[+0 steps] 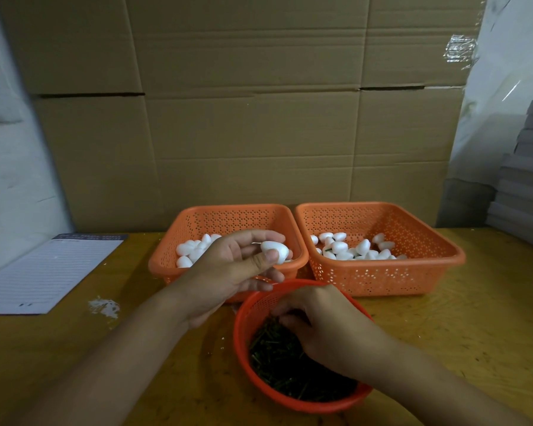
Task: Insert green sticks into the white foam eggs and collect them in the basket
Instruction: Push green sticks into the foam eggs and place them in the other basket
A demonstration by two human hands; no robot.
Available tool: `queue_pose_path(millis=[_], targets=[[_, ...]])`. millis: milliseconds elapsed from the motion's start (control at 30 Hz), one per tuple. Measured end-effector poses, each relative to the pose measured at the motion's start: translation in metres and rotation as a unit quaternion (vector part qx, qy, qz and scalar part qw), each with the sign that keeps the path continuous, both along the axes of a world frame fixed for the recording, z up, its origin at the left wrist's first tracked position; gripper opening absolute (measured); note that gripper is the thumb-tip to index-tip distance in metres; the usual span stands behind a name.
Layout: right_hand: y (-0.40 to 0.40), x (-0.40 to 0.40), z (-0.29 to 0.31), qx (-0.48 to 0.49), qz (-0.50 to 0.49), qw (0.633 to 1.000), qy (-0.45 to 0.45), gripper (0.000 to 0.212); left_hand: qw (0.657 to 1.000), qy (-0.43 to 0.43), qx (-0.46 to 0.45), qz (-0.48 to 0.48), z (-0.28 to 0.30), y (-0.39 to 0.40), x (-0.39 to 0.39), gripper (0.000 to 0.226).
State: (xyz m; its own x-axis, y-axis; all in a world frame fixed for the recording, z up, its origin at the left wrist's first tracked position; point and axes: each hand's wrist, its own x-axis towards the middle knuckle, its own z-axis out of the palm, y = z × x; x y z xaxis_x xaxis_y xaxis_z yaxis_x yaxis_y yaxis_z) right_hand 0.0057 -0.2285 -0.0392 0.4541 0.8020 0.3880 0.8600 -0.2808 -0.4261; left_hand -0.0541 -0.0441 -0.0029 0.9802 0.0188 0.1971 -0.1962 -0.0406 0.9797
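Reaching into the round red basket nearest the camera, right hand resting among the green sticks, fingers curled down into the pile, whether pinching one yet impossible to tell; probably fishing for a single stick; holding a white foam egg just above and beyond, left hand pinching it between thumb and fingertips, other fingers loosely spread, egg turned outward, likely keeping one end free for the stick; hovering over the left orange basket holding plain eggs; sitting beside it, the right orange basket, eggs there with dark bits showing, apparently finished ones; lying farther left on the desk, a lined notepad.
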Motion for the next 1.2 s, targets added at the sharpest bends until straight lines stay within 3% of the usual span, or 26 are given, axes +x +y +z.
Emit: queue_pose_path(millis=[133, 267, 433, 633, 967, 1200], targets=[[0.0, 0.003, 0.0, 0.018, -0.028, 0.999, -0.011, 0.015, 1.0, 0.007, 0.006, 0.0, 0.0, -0.001, 0.0, 0.04], [-0.001, 0.007, 0.002, 0.055, -0.07, 0.991, 0.097, 0.016, 1.0, 0.007, -0.001, 0.012, 0.001, -0.003, 0.0, 0.043], [-0.002, 0.007, 0.012, 0.156, -0.066, 0.953, 0.253, 0.024, 0.999, 0.003, -0.011, 0.047, -0.002, -0.003, 0.001, 0.041], [-0.003, 0.005, 0.02, 0.231, -0.052, 0.916, 0.325, 0.01, 0.999, 0.015, -0.009, 0.035, -0.004, 0.0, 0.002, 0.031], [-0.005, 0.007, 0.02, 0.286, -0.069, 0.916, 0.273, 0.024, 0.999, 0.012, -0.004, 0.033, -0.001, 0.001, 0.0, 0.025], [-0.005, 0.014, 0.016, 0.276, -0.106, 0.922, 0.25, 0.019, 0.999, 0.01, -0.01, 0.036, -0.001, 0.0, 0.0, 0.025]])
